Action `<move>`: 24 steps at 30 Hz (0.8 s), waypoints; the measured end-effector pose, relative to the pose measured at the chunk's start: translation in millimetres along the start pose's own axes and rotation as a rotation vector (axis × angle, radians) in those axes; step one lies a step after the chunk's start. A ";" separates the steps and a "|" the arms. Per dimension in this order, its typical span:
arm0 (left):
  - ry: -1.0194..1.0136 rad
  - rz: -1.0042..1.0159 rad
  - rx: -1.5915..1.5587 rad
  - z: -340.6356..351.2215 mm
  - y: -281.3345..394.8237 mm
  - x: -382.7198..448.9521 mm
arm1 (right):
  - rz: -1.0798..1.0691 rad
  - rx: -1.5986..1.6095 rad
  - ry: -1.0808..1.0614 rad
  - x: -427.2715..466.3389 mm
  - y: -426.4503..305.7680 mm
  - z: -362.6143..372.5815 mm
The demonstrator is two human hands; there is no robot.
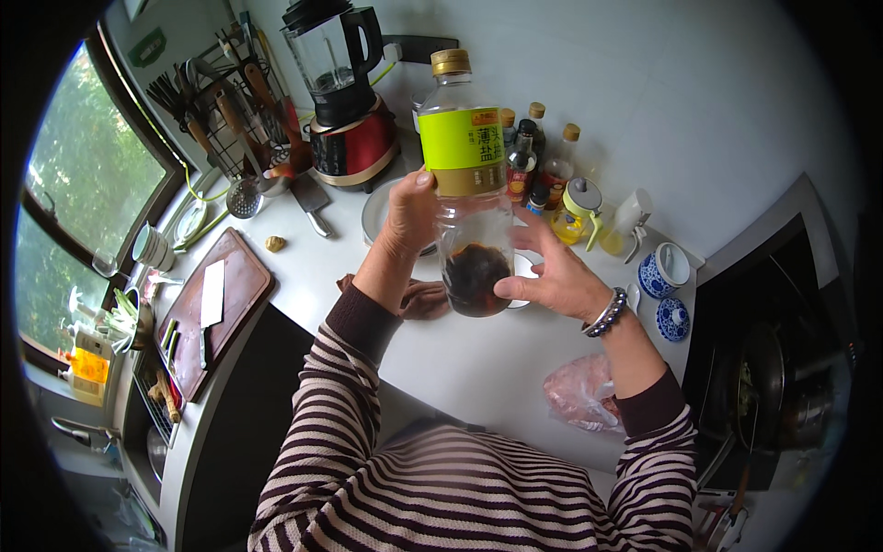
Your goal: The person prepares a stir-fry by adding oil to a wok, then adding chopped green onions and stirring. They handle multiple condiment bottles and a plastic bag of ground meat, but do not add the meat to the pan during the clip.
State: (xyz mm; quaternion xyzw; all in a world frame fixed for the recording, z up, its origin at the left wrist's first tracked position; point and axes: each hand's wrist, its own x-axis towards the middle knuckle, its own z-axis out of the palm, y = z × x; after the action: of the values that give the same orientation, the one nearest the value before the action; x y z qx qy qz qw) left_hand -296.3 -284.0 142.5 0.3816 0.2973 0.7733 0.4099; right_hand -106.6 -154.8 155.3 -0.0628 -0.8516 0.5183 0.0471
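Observation:
A large clear plastic bottle [476, 224] with a gold cap, a green and gold label and dark liquid at its bottom is held up above the white counter. My left hand [412, 207] grips its left side at the label's lower edge. My right hand [552, 265] is at the lower right side, fingers spread, thumb tip at the bottle's wall; whether it presses there, I cannot tell. Behind the bottle lie a brown cloth [422, 300] and a white dish [524, 276], both partly hidden.
Sauce bottles [522, 162] and an oil pot [572, 210] stand along the wall. A blender [345, 103] is at the back. A cleaver [213, 293] lies on the cutting board [241, 276] at left. Bagged meat [579, 390] lies near my right forearm; a wok [762, 386] is at right.

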 end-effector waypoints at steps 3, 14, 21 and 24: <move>0.010 -0.022 -0.058 -3.9 -5.3 3.2 | -0.045 0.088 0.027 8.6 12.8 9.2; -0.012 -0.076 -0.138 -20.9 -22.6 19.9 | -0.117 0.370 0.017 21.3 27.8 16.8; 0.005 -0.008 0.059 -13.8 -9.3 25.8 | -0.113 0.077 0.213 27.1 40.9 9.7; 0.058 -0.023 0.212 -13.2 -7.1 29.7 | -0.113 0.002 0.260 30.6 51.8 8.7</move>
State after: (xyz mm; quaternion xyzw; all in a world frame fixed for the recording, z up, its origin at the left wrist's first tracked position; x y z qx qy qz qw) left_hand -315.5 -256.9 140.4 0.3970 0.3932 0.7435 0.3674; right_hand -135.1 -134.1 105.8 -0.0816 -0.8399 0.5031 0.1863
